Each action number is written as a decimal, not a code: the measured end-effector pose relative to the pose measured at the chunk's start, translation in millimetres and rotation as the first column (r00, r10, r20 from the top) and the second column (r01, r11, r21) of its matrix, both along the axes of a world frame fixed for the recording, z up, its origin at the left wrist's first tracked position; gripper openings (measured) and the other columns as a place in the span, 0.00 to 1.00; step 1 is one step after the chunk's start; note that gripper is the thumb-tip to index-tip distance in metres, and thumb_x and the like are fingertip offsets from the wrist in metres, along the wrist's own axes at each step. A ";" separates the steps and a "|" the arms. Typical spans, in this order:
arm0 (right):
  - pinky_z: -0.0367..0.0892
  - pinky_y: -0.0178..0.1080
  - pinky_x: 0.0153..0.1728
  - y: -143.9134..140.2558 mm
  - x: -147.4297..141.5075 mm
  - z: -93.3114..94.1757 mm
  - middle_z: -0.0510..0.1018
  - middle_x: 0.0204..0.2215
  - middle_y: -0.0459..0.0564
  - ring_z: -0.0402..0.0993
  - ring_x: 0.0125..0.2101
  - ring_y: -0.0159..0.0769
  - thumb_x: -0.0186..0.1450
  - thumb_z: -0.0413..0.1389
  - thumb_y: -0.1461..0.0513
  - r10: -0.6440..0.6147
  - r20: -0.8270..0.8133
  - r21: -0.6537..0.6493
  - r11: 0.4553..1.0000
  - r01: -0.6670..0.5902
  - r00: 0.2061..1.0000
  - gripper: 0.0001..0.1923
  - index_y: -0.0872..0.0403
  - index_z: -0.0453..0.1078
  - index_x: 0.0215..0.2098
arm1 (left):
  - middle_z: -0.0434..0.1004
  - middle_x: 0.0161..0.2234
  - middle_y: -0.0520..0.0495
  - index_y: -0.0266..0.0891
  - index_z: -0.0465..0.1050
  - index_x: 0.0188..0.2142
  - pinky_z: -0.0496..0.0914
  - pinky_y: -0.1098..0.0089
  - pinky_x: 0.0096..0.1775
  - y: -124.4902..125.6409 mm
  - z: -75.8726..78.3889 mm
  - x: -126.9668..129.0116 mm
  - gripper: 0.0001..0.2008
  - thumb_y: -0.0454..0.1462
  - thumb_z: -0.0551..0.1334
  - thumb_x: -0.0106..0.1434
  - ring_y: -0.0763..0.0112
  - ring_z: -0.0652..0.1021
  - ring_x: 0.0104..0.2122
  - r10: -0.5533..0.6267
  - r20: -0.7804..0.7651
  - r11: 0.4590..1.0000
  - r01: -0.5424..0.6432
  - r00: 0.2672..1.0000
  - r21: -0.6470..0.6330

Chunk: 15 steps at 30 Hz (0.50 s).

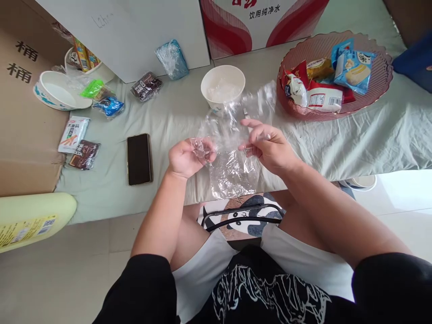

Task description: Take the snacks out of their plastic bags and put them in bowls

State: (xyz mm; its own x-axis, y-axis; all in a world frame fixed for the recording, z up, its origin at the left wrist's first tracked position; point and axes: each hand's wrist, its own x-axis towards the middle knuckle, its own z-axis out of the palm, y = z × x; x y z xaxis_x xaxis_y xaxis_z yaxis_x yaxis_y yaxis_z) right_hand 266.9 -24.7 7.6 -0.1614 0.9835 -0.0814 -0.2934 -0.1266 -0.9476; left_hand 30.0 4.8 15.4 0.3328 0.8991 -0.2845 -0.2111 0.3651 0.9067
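A clear plastic bag (232,173) hangs spread between my hands, its lower end over the front edge of the cloth. My left hand (191,155) is closed with its fingers pinched on the bag's left side. On the other side, my right hand (266,144) has its fingers curled round the plastic, the index finger somewhat extended. Just beyond the bag stands a white paper bowl (223,85) with crumpled clear plastic inside; part of the bag lies against its near rim.
A pink ribbed basket (364,108) of snack packets stands at right. On the left are a phone (139,159), several wrapped snacks, a tilted paper bowl (60,92) and a yellow bottle (37,220). A blue plastic pack (173,59) leans by the white box (145,31).
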 end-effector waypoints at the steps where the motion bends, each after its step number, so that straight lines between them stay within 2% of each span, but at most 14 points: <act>1: 0.71 0.34 0.26 0.3 0.5 0.4 0.72 0.60 0.48 0.75 0.34 0.29 0.54 0.62 0.62 -0.010 0.003 0.003 1.000 0.010 1.000 0.06 0.53 0.68 0.25 | 0.74 0.23 0.45 0.39 0.76 0.23 0.70 0.63 0.27 1.3 -1.3 0.4 0.17 0.50 0.65 0.57 0.64 0.76 0.23 0.031 -0.052 0.999 -0.032 0.998 -0.011; 3: 0.72 0.36 0.29 1.3 0.3 1.0 0.72 0.60 0.49 0.75 0.38 0.33 0.52 0.61 0.63 -0.037 0.011 -0.005 0.999 0.037 0.999 0.07 0.54 0.65 0.22 | 0.75 0.23 0.46 0.39 0.76 0.22 0.70 0.65 0.28 2.9 -4.3 2.6 0.19 0.52 0.68 0.56 0.66 0.76 0.24 0.087 -0.155 0.996 -0.085 0.984 0.016; 5: 0.73 0.38 0.30 2.7 -0.2 1.5 0.72 0.60 0.50 0.75 0.40 0.37 0.53 0.60 0.63 -0.080 0.020 -0.038 0.996 0.080 0.997 0.05 0.53 0.68 0.25 | 0.76 0.24 0.49 0.39 0.77 0.23 0.69 0.69 0.28 3.4 -7.7 5.1 0.15 0.47 0.73 0.51 0.70 0.75 0.25 0.129 -0.229 0.989 -0.108 0.965 0.102; 8: 0.74 0.40 0.33 4.4 0.5 0.5 0.72 0.61 0.50 0.77 0.41 0.39 0.61 0.57 0.53 -0.109 0.053 -0.086 0.990 0.114 0.993 0.10 0.51 0.71 0.33 | 0.76 0.25 0.51 0.39 0.77 0.25 0.69 0.72 0.29 2.7 -13.3 6.0 0.12 0.41 0.76 0.46 0.73 0.75 0.26 0.152 -0.260 0.970 -0.094 0.954 0.223; 10: 0.75 0.42 0.36 4.5 1.5 -2.1 0.71 0.62 0.50 0.79 0.42 0.40 0.66 0.55 0.46 -0.098 0.080 -0.073 0.992 0.104 0.992 0.17 0.48 0.72 0.43 | 0.76 0.28 0.51 0.39 0.77 0.29 0.71 0.72 0.31 2.1 -16.7 3.9 0.13 0.39 0.77 0.46 0.73 0.78 0.28 0.161 -0.238 0.957 -0.093 0.958 0.274; 13: 0.77 0.44 0.40 2.5 1.8 -7.7 0.69 0.64 0.52 0.80 0.42 0.39 0.63 0.63 0.45 -0.063 0.121 0.002 0.998 0.063 0.991 0.33 0.40 0.63 0.62 | 0.76 0.36 0.52 0.46 0.76 0.43 0.75 0.70 0.35 1.6 -19.6 -2.1 0.25 0.39 0.80 0.45 0.71 0.81 0.33 0.218 -0.170 0.927 -0.150 0.961 0.344; 15: 0.78 0.45 0.40 0.7 0.9 -10.8 0.75 0.58 0.53 0.80 0.37 0.37 0.59 0.69 0.50 -0.030 0.169 0.036 0.999 0.024 0.985 0.43 0.40 0.57 0.68 | 0.77 0.43 0.50 0.53 0.72 0.54 0.77 0.67 0.39 1.1 -18.8 -6.1 0.37 0.42 0.81 0.46 0.65 0.84 0.40 0.233 -0.129 0.922 -0.176 0.964 0.345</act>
State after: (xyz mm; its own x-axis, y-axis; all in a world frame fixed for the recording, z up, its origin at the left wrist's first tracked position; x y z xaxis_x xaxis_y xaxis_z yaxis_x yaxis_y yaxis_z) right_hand 267.8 -24.0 -3.2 -0.1215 0.9899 -0.0723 -0.1312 -0.0883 -0.9874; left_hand 24.0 6.0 -3.4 0.1057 0.9944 0.0028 -0.0872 0.0064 0.9962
